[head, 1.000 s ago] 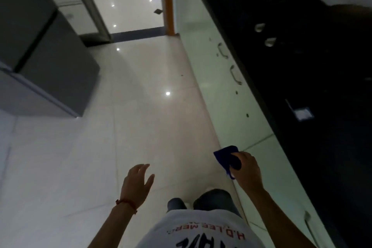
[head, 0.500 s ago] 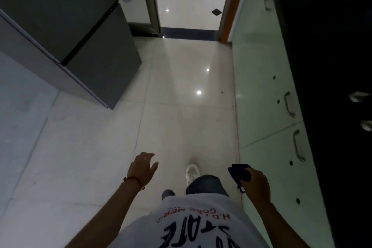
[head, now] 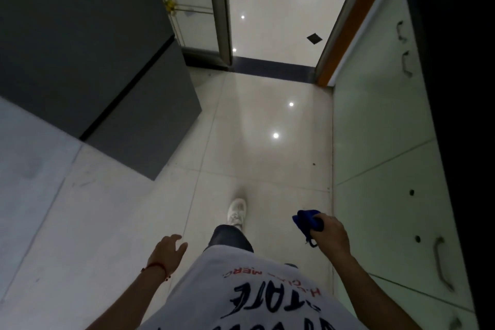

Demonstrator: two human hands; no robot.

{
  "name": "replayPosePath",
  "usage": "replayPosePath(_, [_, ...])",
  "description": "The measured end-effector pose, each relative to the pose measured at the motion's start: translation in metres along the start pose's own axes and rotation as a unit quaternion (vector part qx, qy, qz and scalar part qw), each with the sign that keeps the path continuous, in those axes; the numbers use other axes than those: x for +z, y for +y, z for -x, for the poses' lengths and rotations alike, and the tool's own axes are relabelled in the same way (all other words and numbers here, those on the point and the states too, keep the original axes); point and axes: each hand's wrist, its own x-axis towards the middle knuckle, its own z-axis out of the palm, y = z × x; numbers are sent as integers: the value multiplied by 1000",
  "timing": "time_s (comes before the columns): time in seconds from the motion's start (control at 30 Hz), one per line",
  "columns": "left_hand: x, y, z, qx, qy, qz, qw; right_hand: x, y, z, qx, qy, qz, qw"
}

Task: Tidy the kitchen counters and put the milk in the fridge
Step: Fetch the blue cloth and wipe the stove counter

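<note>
in the head view, the person stood on a pale tiled floor [head: 262, 142] in a narrow kitchen aisle, looking down past a white printed shirt [head: 257, 300]. the right hand [head: 330, 233] was low and to the right of the body, its fingers curled tight round a bunched blue cloth [head: 308, 218]; a short blue loop of the cloth hung out below the fist. the left hand [head: 167, 250] hung over the floor to the left of the body, fingers loose and slightly spread, holding nothing, with a red thread band [head: 156, 268] at the wrist. the two hands were well apart, one on each side of the shirt. one leg in dark trousers reached forward, ending in a white shoe [head: 237, 211] set on the tiles.

a dark grey fridge [head: 88, 53] stood at the upper left, both doors closed, a dark seam running between them. along the right ran pale cabinet doors [head: 375, 120] with metal handles [head: 442, 262], under the dark edge of the desk [head: 455, 88], whose top was too dark to make out. straight ahead, an open doorway [head: 276, 21] led to a brighter glossy floor with small black diamond tiles. no milk showed in this view.
</note>
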Motion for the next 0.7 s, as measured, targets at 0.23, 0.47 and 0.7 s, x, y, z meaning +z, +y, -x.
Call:
replayPosePath(0.23, [-98,125,-101,82,-24,-47,995,-34,-33,-57,93,32,-46,994])
replayPosePath(0.47, [-154,298,-183,212,-8,-89,973,-58,-31,-101,172,42,-76,981])
replayPosePath(0.7, [-159,403,-244,225,-34,-182,957,-103,-22,-182,213,59,-125,967])
